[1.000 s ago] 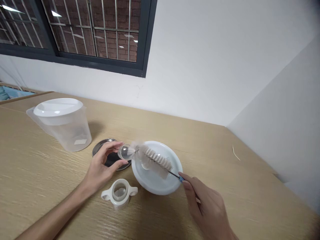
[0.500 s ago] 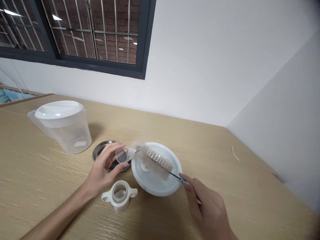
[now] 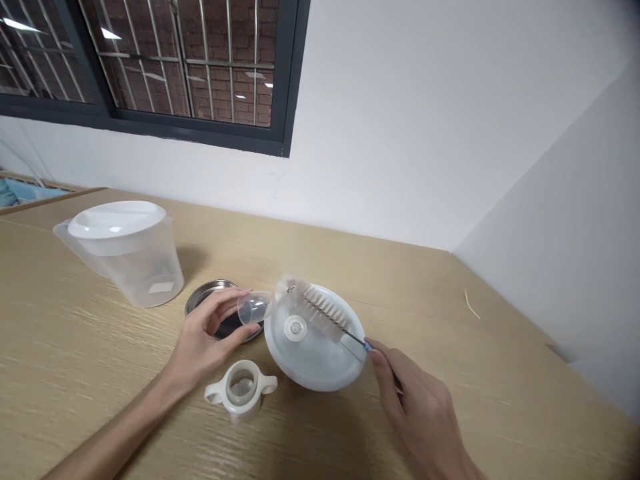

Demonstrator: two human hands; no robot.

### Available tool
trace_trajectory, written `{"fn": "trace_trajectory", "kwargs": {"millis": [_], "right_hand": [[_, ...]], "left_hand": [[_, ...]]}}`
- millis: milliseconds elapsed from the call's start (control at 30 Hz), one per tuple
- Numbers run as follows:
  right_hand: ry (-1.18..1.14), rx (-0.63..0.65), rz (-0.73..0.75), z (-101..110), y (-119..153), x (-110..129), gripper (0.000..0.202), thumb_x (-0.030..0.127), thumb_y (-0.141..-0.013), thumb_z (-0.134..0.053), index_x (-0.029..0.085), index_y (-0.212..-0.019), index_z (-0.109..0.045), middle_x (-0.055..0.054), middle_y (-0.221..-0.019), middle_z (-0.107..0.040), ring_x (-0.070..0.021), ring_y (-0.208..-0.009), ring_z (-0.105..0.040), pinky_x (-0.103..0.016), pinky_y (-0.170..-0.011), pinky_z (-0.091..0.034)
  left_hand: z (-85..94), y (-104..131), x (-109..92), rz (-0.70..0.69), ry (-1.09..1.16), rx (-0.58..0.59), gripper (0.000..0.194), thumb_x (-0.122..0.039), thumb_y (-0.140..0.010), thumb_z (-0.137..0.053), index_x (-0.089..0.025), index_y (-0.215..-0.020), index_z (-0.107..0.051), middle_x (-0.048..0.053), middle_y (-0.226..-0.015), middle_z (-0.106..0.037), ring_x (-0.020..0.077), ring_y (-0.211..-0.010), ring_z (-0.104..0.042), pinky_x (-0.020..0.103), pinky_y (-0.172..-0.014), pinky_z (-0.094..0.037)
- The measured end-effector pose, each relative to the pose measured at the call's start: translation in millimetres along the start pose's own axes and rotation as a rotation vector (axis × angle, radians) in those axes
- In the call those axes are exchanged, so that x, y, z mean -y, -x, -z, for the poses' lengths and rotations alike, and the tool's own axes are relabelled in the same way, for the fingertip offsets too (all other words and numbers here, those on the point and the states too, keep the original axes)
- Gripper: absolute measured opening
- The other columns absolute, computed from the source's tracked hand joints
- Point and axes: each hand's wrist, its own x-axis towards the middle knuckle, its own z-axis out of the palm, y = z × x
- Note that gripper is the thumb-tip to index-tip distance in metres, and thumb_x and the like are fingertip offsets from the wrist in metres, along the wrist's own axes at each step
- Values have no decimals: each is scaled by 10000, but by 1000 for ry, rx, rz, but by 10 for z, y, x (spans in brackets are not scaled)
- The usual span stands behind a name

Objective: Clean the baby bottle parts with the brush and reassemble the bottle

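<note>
Fingers of my left hand (image 3: 197,347) are grasping the clear cup (image 3: 255,309), below centre of the frame; my right hand (image 3: 420,397) grips the brush (image 3: 325,312), its bristles over the white bowl (image 3: 317,367).

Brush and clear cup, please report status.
Left grip: clear cup. Right grip: brush, by its handle. Bristles over white dish, tip near clear cup. Two-handled cup close below left grip.

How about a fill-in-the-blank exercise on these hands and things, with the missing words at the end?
The left hand holds a cup and the right hand a brush, so ____ hands hold something.
The pitcher has a lid coloured ____.
The ring has ____ handles.

Missing words: both; white; two.
</note>
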Motion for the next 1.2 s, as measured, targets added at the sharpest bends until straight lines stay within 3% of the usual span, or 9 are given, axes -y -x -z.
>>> {"fn": "trace_trajectory", "kwargs": {"millis": [167,300,500,700,833,1033,1200], "right_hand": [[-30,-56,-55,40,-7,-8,229,211,-1028,-466,149,-1065,-684,-35,-796,-745,-117,-577,-685,-197,-513,-489],[-99,-15,-26,41,9,68,239,219,-1034,-455,140,-1092,-673,-12,-730,-712,-94,-496,-624,-191,-469,-452],[-22,-6,-5,20,29,-29,192,193,-1012,-508,141,-1081,-680,2,-736,-698,-92,-520,-624,-203,-509,-451],[-95,-26,-71,54,45,62,237,220,-1032,-456,168,-1119,-670,6,-699,-682,-94,-483,-596,-200,-472,-449],[-87,-1,-39,-15,42,66,207,241,-1027,-486,169,-1098,-666,34,-651,-661,-72,-411,-527,-195,-432,-421],[-10,-48,-80,45,41,-6,218,227,-1022,-487,175,-1112,-679,-44,-926,-779,-143,-718,-745,-194,-598,-548],[-91,12,-11,49,24,107,235,255,-1037,-473,165,-1139,-665,-12,-773,-742,-102,-530,-667,-181,-490,-496]], "left_hand": [[40,-5,-2,76,-189,-11,470,-353,-772,-825,-287,-1207,-656,67,-1290,-703,280,-1229,-652,535,-1132,-489],[37,-19,-14,85,-207,-15,465,-375,-740,-848,-272,-1156,-668,65,-1229,-735,280,-1192,-673,502,-1085,-521],[29,-22,-87,123,-172,-19,448,-400,-700,-871,-232,-1068,-677,90,-1148,-765,296,-1117,-710,482,-1023,-557],[75,-35,-97,174,-29,122,391,-471,-827,-753,-241,-1136,-689,100,-1203,-762,291,-1176,-690,468,-1080,-509],[88,-50,-153,210,50,131,396,-500,-863,-706,-219,-1140,-737,103,-1198,-764,273,-1130,-706,404,-1042,-537],[108,-52,-162,256,44,131,462,-559,-897,-631,-214,-1181,-745,95,-1160,-776,265,-1024,-712,409,-995,-547],[113,-53,-124,223,-23,172,462,-565,-927,-580,-198,-1133,-772,101,-1131,-784,269,-1048,-699,399,-988,-533]]}}
